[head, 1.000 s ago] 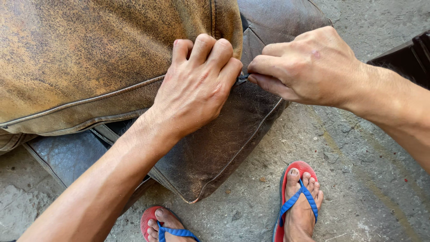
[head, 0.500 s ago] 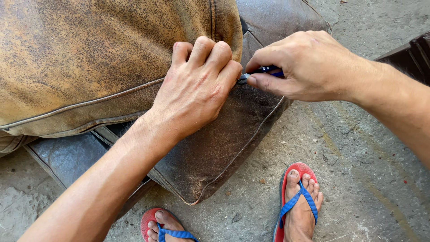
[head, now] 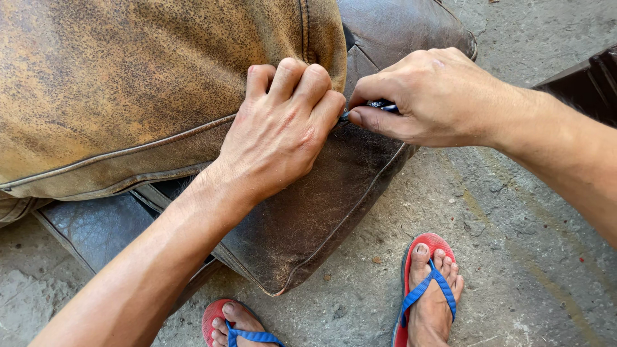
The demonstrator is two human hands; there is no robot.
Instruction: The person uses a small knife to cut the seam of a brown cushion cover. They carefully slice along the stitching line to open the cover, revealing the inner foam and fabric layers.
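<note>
The left hand (head: 283, 128) is curled, gripping the edge of the worn tan leather cushion (head: 128, 90). Touching it on the right, the right hand (head: 427, 96) pinches a small dark blue-tipped tool (head: 379, 105), pointing left into the seam.

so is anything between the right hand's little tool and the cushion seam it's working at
Nothing visible. The small dark tool in the right hand meets the worn leather cushion right beside the left hand gripping its edge.
</note>
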